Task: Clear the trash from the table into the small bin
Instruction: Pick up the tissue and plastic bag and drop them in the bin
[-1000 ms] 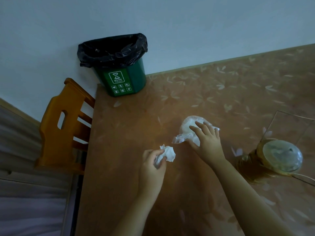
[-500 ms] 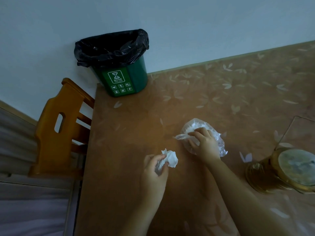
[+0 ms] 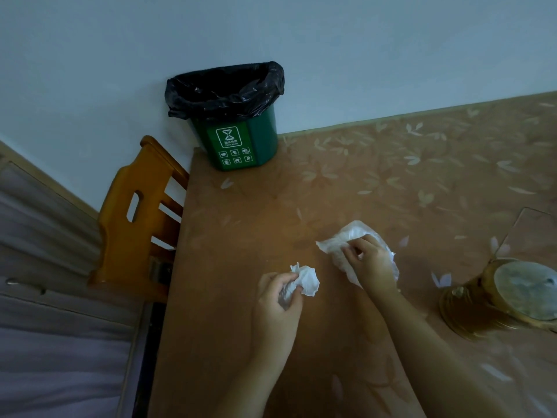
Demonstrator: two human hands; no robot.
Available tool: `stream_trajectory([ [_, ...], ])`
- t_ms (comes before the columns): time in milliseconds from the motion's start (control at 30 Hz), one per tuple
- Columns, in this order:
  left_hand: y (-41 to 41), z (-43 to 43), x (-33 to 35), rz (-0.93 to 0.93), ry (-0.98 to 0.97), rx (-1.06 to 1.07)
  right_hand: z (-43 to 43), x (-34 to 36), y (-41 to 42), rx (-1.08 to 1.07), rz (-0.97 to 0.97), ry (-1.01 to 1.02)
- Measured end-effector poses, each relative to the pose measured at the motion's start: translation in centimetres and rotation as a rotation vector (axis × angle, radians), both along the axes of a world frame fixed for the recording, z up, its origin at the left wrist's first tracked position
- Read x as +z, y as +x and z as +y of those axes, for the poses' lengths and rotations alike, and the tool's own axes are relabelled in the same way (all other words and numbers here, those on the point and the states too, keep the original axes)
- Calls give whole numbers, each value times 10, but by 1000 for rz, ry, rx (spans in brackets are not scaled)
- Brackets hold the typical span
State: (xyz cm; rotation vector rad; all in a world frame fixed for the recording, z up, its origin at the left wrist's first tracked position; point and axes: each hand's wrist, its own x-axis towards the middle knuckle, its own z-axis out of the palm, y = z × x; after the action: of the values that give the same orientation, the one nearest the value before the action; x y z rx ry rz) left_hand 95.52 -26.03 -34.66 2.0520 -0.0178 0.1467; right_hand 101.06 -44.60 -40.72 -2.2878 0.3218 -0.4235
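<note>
A small green bin (image 3: pixel 241 143) with a black liner stands at the table's far left corner against the wall. My left hand (image 3: pixel 277 303) is closed around a crumpled white tissue (image 3: pixel 306 280) just above the tabletop. To its right, my right hand (image 3: pixel 369 262) grips a crumpled clear plastic bag (image 3: pixel 343 241), which rests on the brown leaf-patterned table (image 3: pixel 376 182). Part of the bag is hidden under the fingers.
An orange wooden chair (image 3: pixel 138 218) stands at the table's left edge. A golden glass jar (image 3: pixel 509 297) with a round lid sits at the right. A clear flat sheet (image 3: pixel 533 230) lies behind the jar. The wall runs along the table's far edge.
My right hand has closed tighter on the plastic bag and bunched it up. My left hand still holds the tissue in about the same place.
</note>
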Motion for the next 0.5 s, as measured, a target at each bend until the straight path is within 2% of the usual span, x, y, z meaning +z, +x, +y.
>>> stream_trajectory([
  [200, -22, 22, 19, -49, -41, 47, 35, 29, -26, -33, -44, 34],
  [300, -41, 42, 27, -108, -45, 87, 59, 45, -44, 4, -92, 39],
  [500, -89, 95, 49, -146, -38, 169, 120, 70, -88, 111, -54, 84],
])
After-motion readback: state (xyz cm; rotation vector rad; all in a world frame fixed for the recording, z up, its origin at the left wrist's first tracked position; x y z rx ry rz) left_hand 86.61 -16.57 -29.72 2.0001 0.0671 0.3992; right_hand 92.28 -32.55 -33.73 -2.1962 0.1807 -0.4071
